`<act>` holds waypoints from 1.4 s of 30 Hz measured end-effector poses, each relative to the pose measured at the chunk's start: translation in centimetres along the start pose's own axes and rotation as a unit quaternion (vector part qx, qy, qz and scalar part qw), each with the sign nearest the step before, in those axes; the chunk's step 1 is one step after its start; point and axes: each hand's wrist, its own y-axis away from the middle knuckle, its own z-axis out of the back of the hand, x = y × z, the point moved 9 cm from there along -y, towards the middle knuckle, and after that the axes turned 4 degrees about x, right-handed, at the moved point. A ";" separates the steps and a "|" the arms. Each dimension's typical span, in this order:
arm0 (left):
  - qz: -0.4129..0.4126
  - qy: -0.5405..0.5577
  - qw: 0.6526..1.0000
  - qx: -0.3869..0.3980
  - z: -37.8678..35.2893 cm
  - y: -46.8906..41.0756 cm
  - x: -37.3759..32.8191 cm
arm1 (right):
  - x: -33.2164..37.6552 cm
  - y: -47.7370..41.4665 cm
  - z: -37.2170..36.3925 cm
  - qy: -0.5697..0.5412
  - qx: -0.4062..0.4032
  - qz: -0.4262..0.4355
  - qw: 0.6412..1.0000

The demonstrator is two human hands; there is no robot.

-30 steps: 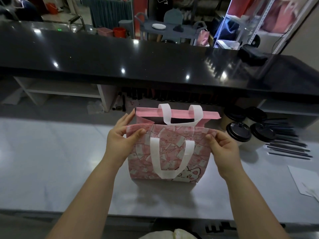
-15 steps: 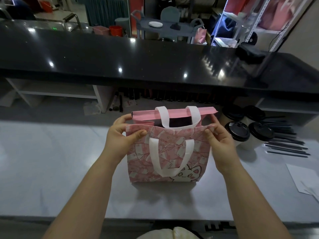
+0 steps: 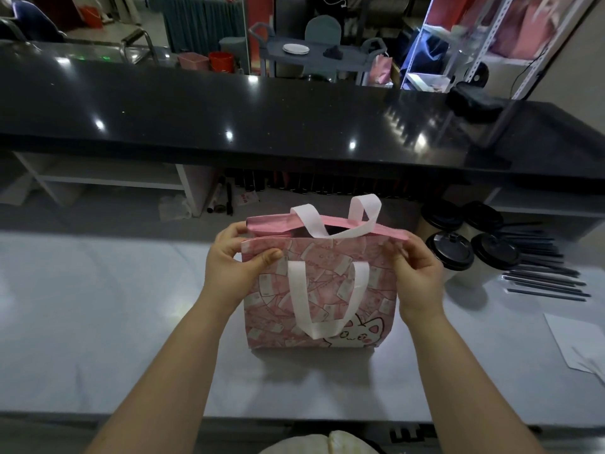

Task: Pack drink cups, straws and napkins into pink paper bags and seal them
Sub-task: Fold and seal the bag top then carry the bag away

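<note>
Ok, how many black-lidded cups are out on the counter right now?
4, clustered right of the pink bag: front-left cup, front-right cup, back-left cup, back-right cup. Any cup inside the bag would be hidden.

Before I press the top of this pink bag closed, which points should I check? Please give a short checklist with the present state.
1. Grip: left hand and right hand each pinch a top corner of the pink paper bag: ok.
2. Bag stands upright on the white counter: ok.
3. Mouth shut: a dark gap shows between front and back rims: not ok.
4. Rear handle free of the seam: it droops across the gap: not ok.
5. Cup, straw and napkin inside: the inside is hidden: cannot tell.
6. Lidded cups at the right upright: ok.
</note>
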 end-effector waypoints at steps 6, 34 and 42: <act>0.010 0.069 0.997 0.018 1.0 0.6 0.5 | -1.1 0.3 0.9 0.003 -0.048 -0.006 0.999; 0.007 -0.015 1.000 0.003 0.2 0.8 -0.9 | 8.4 2.3 -3.5 0.402 0.077 0.362 0.837; 0.003 -0.028 0.999 -0.028 0.9 1.0 -0.5 | 9.6 0.5 -4.2 0.333 0.087 0.254 0.904</act>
